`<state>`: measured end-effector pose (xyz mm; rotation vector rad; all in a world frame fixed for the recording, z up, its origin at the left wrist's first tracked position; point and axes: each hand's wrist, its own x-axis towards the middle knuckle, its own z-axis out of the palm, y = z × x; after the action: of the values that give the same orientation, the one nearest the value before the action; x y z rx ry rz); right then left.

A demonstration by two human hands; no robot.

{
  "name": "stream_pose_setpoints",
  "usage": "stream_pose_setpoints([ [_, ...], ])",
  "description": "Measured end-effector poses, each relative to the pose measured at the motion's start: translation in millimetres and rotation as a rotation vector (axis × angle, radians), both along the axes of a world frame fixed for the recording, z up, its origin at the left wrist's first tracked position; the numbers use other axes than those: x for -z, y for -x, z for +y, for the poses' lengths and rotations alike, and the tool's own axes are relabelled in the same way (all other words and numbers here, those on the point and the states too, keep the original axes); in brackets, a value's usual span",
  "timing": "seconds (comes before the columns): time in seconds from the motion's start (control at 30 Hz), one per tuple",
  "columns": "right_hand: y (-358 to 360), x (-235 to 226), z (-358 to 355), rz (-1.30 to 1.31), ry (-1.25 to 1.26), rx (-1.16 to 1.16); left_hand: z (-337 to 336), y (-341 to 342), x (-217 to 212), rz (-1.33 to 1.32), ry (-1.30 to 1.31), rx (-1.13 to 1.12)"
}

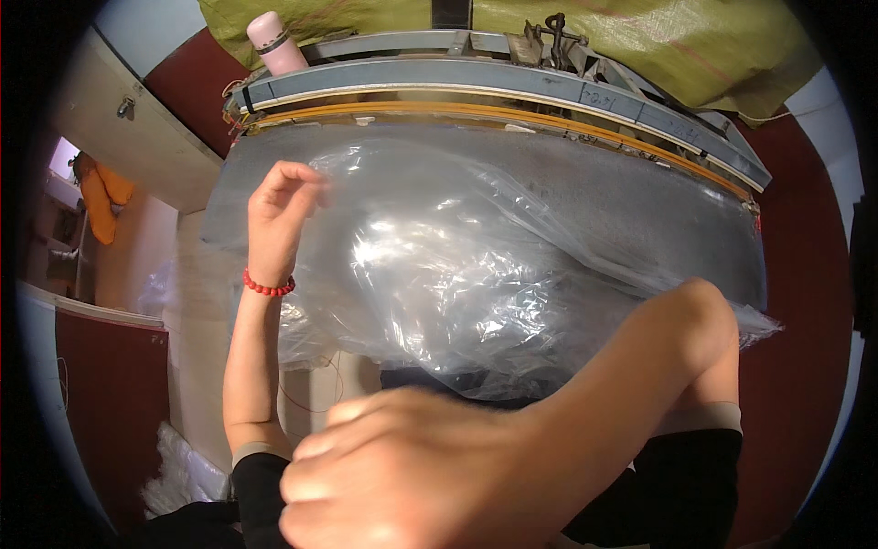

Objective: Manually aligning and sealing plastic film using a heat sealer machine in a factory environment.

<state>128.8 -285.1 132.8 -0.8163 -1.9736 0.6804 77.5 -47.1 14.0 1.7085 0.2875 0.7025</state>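
A large sheet of clear, crinkled plastic film (448, 274) lies loosely over a dark grey work surface (658, 210) and hangs past its near edge. My left hand (279, 215), with a red bead bracelet at the wrist, is at the film's upper left side. Its thumb and fingers are drawn together, with blurred tips, and I cannot make out whether film is between them. Close to the view at the bottom, my right hand (393, 476) is curled with the knuckles up. Its fingertips are hidden beneath, and so is anything they hold.
Along the far side of the surface runs a grey metal bar (384, 80) with orange strips and a metal clamp (553, 41). A pink bottle (276, 44) stands behind its left end. Yellow-green sheeting (658, 46) hangs behind. Crumpled plastic (183, 471) lies at lower left.
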Motion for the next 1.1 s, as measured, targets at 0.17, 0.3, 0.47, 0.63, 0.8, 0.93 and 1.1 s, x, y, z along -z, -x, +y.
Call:
stream_pose_setpoints([
  [0.17,18,-6,0,0.105,0.319,0.047,6,4,8,-0.021,0.026,0.012],
  [0.3,9,-15,6,0.105,0.335,0.033,9,17,19,-0.065,-0.019,-0.001],
  [0.47,-65,55,53,-0.452,-0.304,0.938,-1,11,11,-0.002,-0.086,-0.001],
  [0.63,-120,123,69,0.201,0.41,0.808,-15,6,0,-0.01,-0.482,-0.027],
  [0.8,-159,127,-23,0.117,0.359,0.887,-23,10,14,0.233,-0.72,0.337],
  [0.93,-221,145,-158,-0.041,0.471,1.155,-56,11,28,0.248,-0.62,0.533],
  [1.1,-285,154,-417,-0.189,0.516,1.843,-64,16,48,0.227,-0.599,0.641],
])
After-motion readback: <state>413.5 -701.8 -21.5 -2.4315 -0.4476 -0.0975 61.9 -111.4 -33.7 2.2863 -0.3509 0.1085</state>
